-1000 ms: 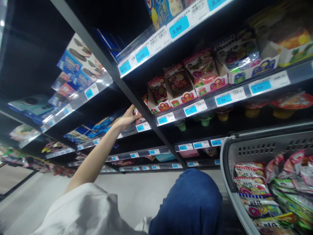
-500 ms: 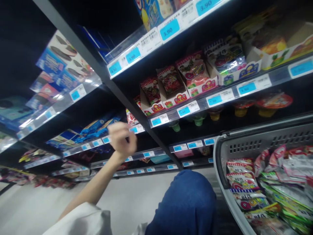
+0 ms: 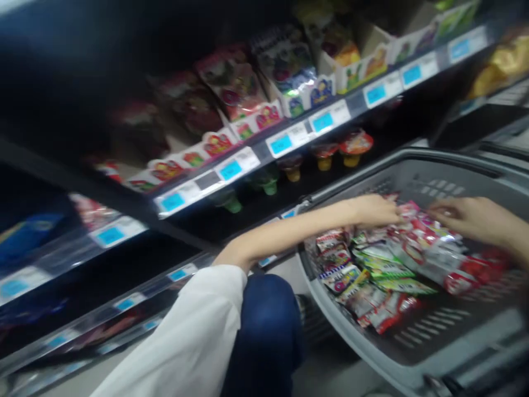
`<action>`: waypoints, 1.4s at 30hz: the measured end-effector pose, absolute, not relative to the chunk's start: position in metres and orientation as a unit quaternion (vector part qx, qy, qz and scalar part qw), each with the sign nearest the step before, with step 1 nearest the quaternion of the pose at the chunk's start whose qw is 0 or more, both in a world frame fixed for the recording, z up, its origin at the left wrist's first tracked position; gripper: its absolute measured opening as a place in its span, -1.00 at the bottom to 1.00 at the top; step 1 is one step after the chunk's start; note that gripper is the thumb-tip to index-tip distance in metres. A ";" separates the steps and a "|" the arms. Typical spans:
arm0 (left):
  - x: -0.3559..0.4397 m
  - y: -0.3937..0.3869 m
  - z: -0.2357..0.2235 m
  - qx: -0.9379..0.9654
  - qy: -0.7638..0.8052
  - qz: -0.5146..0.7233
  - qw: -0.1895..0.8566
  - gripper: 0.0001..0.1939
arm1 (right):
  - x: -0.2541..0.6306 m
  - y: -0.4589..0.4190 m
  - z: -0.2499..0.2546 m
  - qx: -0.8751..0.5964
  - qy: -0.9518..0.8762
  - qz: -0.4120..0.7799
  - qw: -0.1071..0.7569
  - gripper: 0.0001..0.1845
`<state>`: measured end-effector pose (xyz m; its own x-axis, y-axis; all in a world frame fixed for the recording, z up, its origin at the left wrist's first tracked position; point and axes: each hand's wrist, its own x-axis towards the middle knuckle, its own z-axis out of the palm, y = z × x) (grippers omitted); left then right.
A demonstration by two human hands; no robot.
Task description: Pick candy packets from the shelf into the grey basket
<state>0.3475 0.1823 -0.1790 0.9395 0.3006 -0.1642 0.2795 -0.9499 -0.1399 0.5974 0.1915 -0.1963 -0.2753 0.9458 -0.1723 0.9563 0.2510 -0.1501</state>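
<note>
Both hands are inside a grey shopping basket (image 3: 316, 298), over piled candy bags. My left hand (image 3: 376, 211) reaches across from the left, its fingers curled down at the edge of a pink and red candy bag (image 3: 417, 218). On the other side of that bag, my right hand (image 3: 471, 218) has its thumb and fingers closed at the bag's edge; a ring shows on one finger. Motion blur softens the fingertips. Green candy bags (image 3: 384, 262) and small gummy packets (image 3: 341, 275) lie on the left of the basket, with red and white bags (image 3: 458, 275) nearer the right.
A shelf with cartons of gummy bags (image 3: 235, 88) and blue price tags (image 3: 231, 170) runs behind the basket. Jelly cups (image 3: 355, 146) stand on the level below. My bent knee (image 3: 268, 325) is left of the basket. A dark shelf post (image 3: 136, 204) slants at left.
My left hand has swung from the shelf front at left into the basket. My right hand has come into view there. The view has turned right, bringing more of the basket into sight.
</note>
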 end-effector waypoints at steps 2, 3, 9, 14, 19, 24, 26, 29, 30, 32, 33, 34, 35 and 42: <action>0.365 0.209 -0.197 -0.976 -0.181 0.109 0.050 -0.57 | 0.611 0.193 -0.206 0.568 0.812 -0.133 0.024 -0.63; 0.369 0.218 -0.206 -0.973 -0.197 0.113 0.047 -0.57 | 0.613 0.192 -0.209 0.572 0.808 -0.135 0.033 -0.61; 0.363 0.224 -0.251 -0.944 -0.246 0.198 -0.093 -0.62 | 0.592 0.180 -0.202 0.557 0.814 -0.152 0.067 -0.65; 0.371 0.208 -0.262 -0.930 -0.240 0.231 -0.153 -0.72 | 0.588 0.180 -0.198 0.532 0.817 -0.203 0.093 -0.68; 0.380 0.194 -0.255 -0.931 -0.207 0.268 -0.134 -0.63 | 0.592 0.178 -0.203 0.518 0.810 -0.239 0.135 -0.69; 0.378 0.190 -0.225 -0.959 -0.220 0.115 -0.135 -0.71 | 0.585 0.175 -0.200 0.545 0.762 -0.286 0.202 -0.71; 0.377 0.190 -0.217 -0.969 -0.208 0.026 -0.131 -0.67 | 0.584 0.174 -0.200 0.544 0.766 -0.273 0.208 -0.70; 0.377 0.187 -0.220 -0.974 -0.180 -0.004 -0.137 -0.55 | 0.586 0.176 -0.203 0.540 0.775 -0.254 0.205 -0.70; 0.378 0.185 -0.226 -0.976 -0.167 0.018 -0.141 -0.52 | 0.588 0.176 -0.204 0.536 0.779 -0.254 0.207 -0.71; 0.379 0.180 -0.239 -0.976 -0.140 0.078 -0.148 -0.53 | 0.591 0.178 -0.206 0.526 0.785 -0.254 0.206 -0.70; 0.380 0.178 -0.245 -0.975 -0.130 0.102 -0.151 -0.57 | 0.592 0.178 -0.207 0.524 0.787 -0.253 0.205 -0.69; 0.382 0.176 -0.249 -0.974 -0.123 0.113 -0.153 -0.61 | 0.593 0.178 -0.208 0.526 0.787 -0.250 0.204 -0.67; 0.383 0.174 -0.251 -0.974 -0.121 0.112 -0.154 -0.65 | 0.594 0.179 -0.209 0.527 0.786 -0.248 0.205 -0.65; 0.382 0.191 -0.220 -0.977 -0.104 -0.029 -0.181 -0.64 | 0.592 0.177 -0.205 0.510 0.821 -0.216 0.138 -0.69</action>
<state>0.3817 0.1911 -0.2202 0.9767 0.2137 0.0199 0.1924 -0.9126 0.3608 0.5921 0.1774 -0.2050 -0.4423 0.7777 -0.4467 0.8968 0.3874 -0.2135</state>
